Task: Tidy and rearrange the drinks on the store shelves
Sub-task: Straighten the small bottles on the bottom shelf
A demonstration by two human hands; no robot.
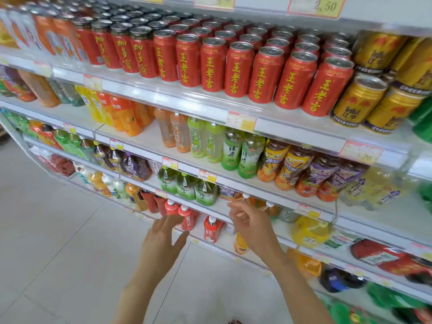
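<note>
Two hands are recorded at the shelf front edge: left hand spread flat just before red bottles; right hand loosely curled, empty, just below an orange bottle.

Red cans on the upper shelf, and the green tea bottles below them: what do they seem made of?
Red cans: metal, probably aluminium; bare silvery lids with pull tabs and glossy printed walls. Green tea bottles: clear plastic, it seems; pale liquid shows through above a glossy wrapped label.
</note>
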